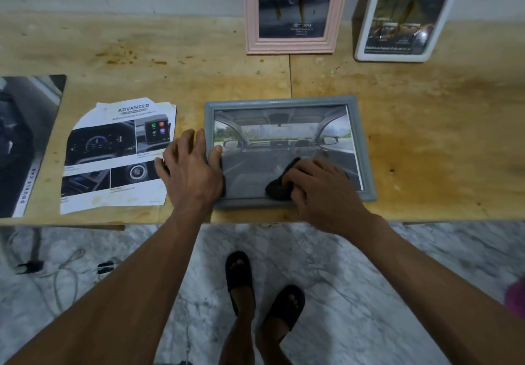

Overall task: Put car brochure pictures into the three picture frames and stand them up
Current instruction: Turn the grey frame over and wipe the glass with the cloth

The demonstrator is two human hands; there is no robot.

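A grey picture frame (284, 101) lies flat, face up, near the front edge of the wooden table (426, 126); a car-interior picture shows behind its glass. My left hand (191, 165) rests on the frame's left edge, thumb on the glass. My right hand (321, 187) grips a dark cloth (279, 187) pressed onto the lower part of the glass. A pink frame (291, 45) and a white frame (395, 55), both with car pictures inside, stand upright against the wall at the back.
A cut brochure page (113, 157) headed ADVANCED lies left of the grey frame. A dark brochure (25, 143) lies at the table's far left. Below the table edge are a marble floor, my sandalled feet (264, 293) and cables (65, 268).
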